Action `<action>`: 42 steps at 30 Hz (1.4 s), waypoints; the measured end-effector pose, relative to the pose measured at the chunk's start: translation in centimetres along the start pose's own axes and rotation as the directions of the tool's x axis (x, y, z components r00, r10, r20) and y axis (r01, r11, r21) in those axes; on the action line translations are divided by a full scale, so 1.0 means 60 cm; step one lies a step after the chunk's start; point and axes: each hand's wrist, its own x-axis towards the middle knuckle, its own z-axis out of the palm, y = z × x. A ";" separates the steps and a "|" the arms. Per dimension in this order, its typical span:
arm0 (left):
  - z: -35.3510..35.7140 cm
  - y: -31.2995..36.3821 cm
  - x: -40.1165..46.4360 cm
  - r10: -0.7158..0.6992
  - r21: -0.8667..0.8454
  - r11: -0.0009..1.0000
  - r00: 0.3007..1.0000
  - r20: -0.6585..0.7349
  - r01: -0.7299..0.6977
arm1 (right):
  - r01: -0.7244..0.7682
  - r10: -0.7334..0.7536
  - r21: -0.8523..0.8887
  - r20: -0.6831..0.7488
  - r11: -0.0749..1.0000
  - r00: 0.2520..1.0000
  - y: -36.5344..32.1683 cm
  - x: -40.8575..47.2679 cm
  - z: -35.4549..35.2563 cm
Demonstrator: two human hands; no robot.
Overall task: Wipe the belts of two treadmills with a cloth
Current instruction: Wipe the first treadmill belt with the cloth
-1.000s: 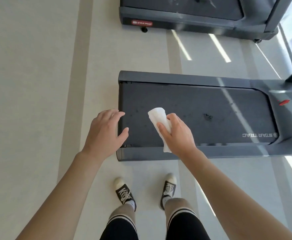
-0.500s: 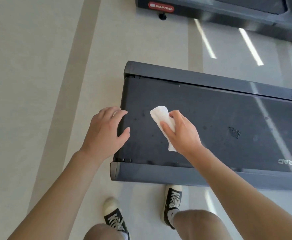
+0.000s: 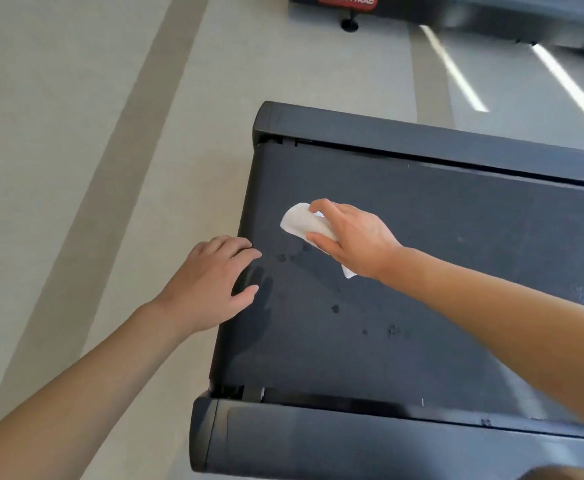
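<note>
The near treadmill's dark belt [image 3: 422,271] fills the middle and right of the view, with small dark spots on it. My right hand [image 3: 352,237] grips a white cloth [image 3: 301,221] low over the belt near its left end; whether the cloth touches the belt is unclear. My left hand [image 3: 210,282] hovers with relaxed fingers at the belt's left edge and holds nothing. The second treadmill [image 3: 491,12] shows only as a dark base with a red label at the top.
The grey side rails [image 3: 387,445] frame the belt front and back. Pale floor [image 3: 75,168] with darker stripes spreads to the left. Sunlight streaks lie on the floor between the two treadmills. A knee edge shows at the bottom right.
The view has dropped much closer to the belt. My right hand with the cloth has reached forward over the belt's left end. My feet have left the view.
</note>
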 end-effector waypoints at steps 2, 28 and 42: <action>0.041 -0.019 0.011 0.021 0.017 1.000 1.000 0.010 -0.021 | 0.053 -0.054 -0.043 -0.005 0.998 0.999 0.029 0.036 0.038; 0.173 -0.101 0.008 -0.099 -0.109 0.989 0.995 -0.014 0.097 | 0.310 -0.322 -0.088 -0.194 0.947 0.927 0.067 0.074 0.192; 0.187 -0.116 -0.004 -0.087 -0.254 0.965 0.994 -0.061 0.068 | 0.570 -0.569 -0.032 0.020 0.821 0.822 -0.029 0.000 0.259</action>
